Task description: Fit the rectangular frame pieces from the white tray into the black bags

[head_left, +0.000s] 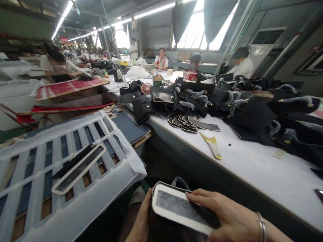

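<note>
A black handbag (174,225) rests low in front of me, with a clear-wrapped handle (180,182) showing behind it. On its upward face lies a long panel (174,201) with rounded corners, a white border and a dark middle. My left hand (141,220) closes around the bag's left end. Across the panel's right part, my right hand (222,213) is closed, fingers on the far edge and thumb at the near edge. A similar white-edged panel (79,169) lies on a slotted white sheet (101,198) to the left, beside a black strip.
On the white table (242,161) sit piled black bags (202,97), a stack of curved dark pieces (184,123) and a yellow-and-white scrap (212,146). Red-topped boards (73,88) stand at the back left. Several people sit or stand farther off.
</note>
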The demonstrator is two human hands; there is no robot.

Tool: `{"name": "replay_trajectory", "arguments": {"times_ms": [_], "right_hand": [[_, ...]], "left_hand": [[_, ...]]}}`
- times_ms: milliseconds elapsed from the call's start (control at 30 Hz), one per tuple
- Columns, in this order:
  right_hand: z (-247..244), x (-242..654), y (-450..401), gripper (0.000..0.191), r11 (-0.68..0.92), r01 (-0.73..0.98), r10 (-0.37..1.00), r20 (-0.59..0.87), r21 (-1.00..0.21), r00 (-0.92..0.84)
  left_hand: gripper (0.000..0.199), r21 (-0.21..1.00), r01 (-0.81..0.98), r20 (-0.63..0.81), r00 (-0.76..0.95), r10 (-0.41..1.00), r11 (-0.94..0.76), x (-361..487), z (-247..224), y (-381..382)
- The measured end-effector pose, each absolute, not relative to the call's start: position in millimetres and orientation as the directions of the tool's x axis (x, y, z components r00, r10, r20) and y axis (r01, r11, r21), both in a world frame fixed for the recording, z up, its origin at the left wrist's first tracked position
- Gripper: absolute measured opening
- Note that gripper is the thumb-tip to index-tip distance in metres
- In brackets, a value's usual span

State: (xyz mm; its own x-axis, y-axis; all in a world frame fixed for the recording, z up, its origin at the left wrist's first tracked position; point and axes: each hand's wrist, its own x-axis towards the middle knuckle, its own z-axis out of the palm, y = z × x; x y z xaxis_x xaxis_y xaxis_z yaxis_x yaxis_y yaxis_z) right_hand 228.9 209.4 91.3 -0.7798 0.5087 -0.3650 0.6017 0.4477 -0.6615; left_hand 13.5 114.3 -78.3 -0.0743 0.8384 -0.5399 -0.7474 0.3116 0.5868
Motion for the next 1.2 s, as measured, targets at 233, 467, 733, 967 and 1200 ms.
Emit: {"name": "replay_trajectory", "arguments": {"times_ms": [233, 467, 733, 967, 1200], "right_hand": [[56.7, 233.7, 202.0, 0.084, 0.574, 0.688, 0.605, -0.337, -0.443, -0.722], [55.8, 243.6, 206.8, 0.088, 0.57, 0.655, 0.552, -0.359, -0.496, -0.752], [49.8, 245.8, 214.1, 0.059, 0.495, 0.588, 0.554, -0.289, -0.639, -0.781], [35.0, 195.0, 196.5, 0.057, 0.668, 0.662, 0.629, -0.219, -0.339, -0.746], [34.3, 202.7, 204.8, 0.049, 0.696, 0.636, 0.513, -0.39, -0.333, -0.765]], "left_hand": [[0.053, 0.426, -0.821, -0.551, 0.098, 0.829, 0.381, 13.4, -65.5, 113.0], [0.048, 0.462, -0.808, -0.54, 0.07, 0.838, 0.365, 13.3, -59.8, 112.4], [0.044, 0.536, -0.755, -0.538, 0.039, 0.842, 0.378, 10.2, -41.8, 112.6], [0.051, 0.484, -0.772, -0.625, 0.025, 0.78, 0.412, 17.0, -40.3, 114.7], [0.058, 0.391, -0.812, -0.544, 0.176, 0.821, 0.434, 13.8, -39.5, 119.0]]}}
